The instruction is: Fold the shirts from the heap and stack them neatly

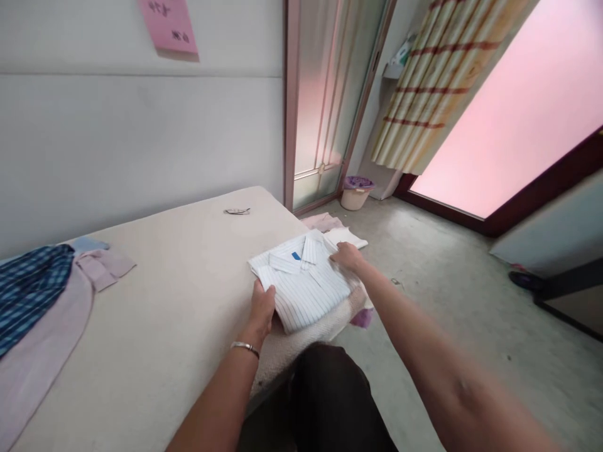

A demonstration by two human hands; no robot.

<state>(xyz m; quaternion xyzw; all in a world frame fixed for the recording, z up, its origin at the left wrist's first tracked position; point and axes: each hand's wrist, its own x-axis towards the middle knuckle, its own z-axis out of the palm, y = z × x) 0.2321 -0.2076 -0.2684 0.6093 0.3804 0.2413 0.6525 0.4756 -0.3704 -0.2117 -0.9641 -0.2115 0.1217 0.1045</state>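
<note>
At far left, a checked garment (35, 289) lies on the bed (174, 301). The left hand (262, 307) has thumb and fingers closed on the near left side of the folded striped shirt (308, 292), which lies between both hands at the bed's edge. The right hand (347, 256) touches its right edge; whether it pinches, I cannot tell.

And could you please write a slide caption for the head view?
Left hand and right hand hold opposite sides of a folded striped shirt on a pale bed.
</note>
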